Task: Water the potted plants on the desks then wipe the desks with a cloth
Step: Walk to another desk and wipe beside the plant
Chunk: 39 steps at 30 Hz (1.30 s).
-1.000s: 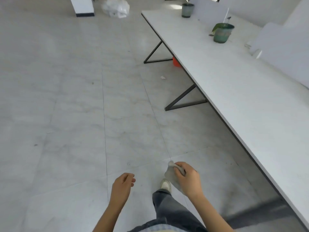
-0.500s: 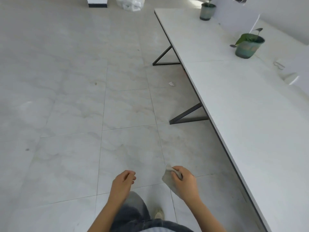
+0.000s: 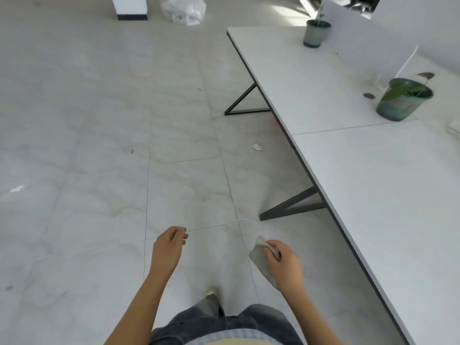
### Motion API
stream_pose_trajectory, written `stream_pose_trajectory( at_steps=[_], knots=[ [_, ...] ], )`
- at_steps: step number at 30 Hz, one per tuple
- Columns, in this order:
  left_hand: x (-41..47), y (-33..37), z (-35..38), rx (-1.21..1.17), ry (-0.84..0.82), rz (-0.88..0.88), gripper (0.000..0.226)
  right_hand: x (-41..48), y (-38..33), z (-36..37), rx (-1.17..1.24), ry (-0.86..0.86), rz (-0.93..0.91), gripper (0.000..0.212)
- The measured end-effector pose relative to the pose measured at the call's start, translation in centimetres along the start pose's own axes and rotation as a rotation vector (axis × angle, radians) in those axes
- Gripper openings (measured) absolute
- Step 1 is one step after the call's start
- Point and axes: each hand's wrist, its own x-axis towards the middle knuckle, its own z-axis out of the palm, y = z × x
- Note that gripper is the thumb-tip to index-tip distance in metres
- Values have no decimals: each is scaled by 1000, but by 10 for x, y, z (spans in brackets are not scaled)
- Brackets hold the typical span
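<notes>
My right hand [image 3: 286, 263] is closed on the grey cloth [image 3: 261, 260], which hangs long-ways down over the floor [image 3: 99, 145]. My left hand [image 3: 169, 247] is loosely curled, holding nothing. The worktop [image 3: 373, 183] at my right carries two potted plants [image 3: 400, 99] [image 3: 316, 33], well apart.

White plastic bag [image 3: 183, 9] beside pillar base [image 3: 130, 7]; paper scrap [image 3: 258, 146] on tiled floor [image 3: 99, 145].
</notes>
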Motion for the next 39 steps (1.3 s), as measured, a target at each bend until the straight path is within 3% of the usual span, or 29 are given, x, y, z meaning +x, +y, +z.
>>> stream_pose_trajectory(
  at_steps=[8, 18, 22, 27, 35, 39],
  knots=[
    [83, 25, 70, 148, -277, -97, 18, 91, -7, -3, 21, -15, 148, 17],
    [227, 152, 193, 165, -321, 37, 17, 297, -31, -90, 127, 178, 118, 20],
    [254, 177, 236, 235, -450, 41, 17, 337, -29, -106, 117, 227, 157, 21],
    [310, 219, 276, 248, -498, 58, 22, 374, -20, -115, 139, 265, 282, 20],
    [420, 344, 374, 327, -770, 462, 19, 456, -34, -130, 300, 666, 578, 16],
    [465, 382, 450, 608, -790, 810, 36, 480, -44, -129, 366, 832, 709, 18]
  ],
)
